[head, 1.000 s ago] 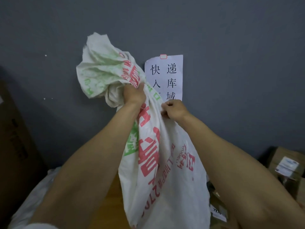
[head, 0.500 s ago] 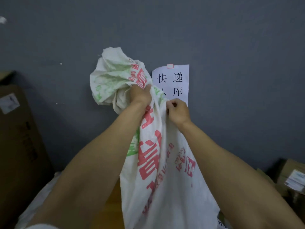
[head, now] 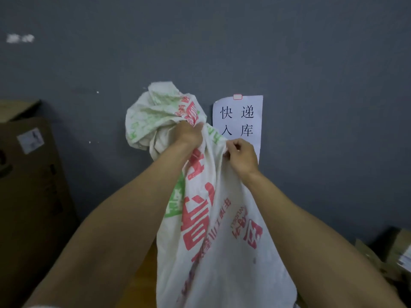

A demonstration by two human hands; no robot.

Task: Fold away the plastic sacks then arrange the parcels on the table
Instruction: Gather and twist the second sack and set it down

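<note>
— Where does the sack (head: 224,258) lie from the hands?

— I have it held up before the wall (head: 311,52). It hangs down from both fists, its long axis near upright and its lower end out of view. My left hand (head: 189,134) is clamped round the gathered neck, with a crumpled bunch standing above that fist.

— And the right?

— The right hand (head: 242,157) is just beside the left, slightly lower. It pinches an edge of the cloth in front of the sign (head: 239,117).

— Which one leads the fold?

— The right, I judge, since it has the free edge. I'd draw it sideways to spread the sack, then lower everything to the tabletop (head: 142,276) beneath.
</note>
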